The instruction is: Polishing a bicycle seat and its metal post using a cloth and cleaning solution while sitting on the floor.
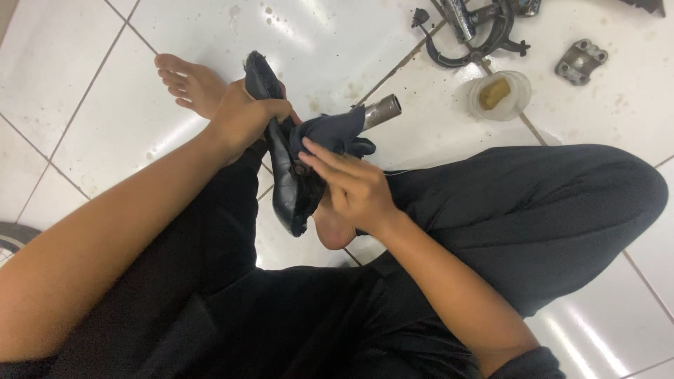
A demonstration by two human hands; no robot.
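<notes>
Floor: I see glossy white ceramic tiles (316,42) with dark grout lines.
Cup: small clear plastic cup (500,95) holding a tan lump, on the floor.
Bracket: grey metal clamp plate (581,62), right of the cup.
Assembly: black curved metal parts (477,31), top edge.
Wheel: dark tyre edge (14,235), far left.

Bright overhead glare (tiles (337,42)), sharp.

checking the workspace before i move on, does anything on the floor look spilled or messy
Yes: small spots and smudges mark the white tiled floor above the bicycle saddle, and loose metal parts lie scattered at top right beside a small clear cup.
</notes>
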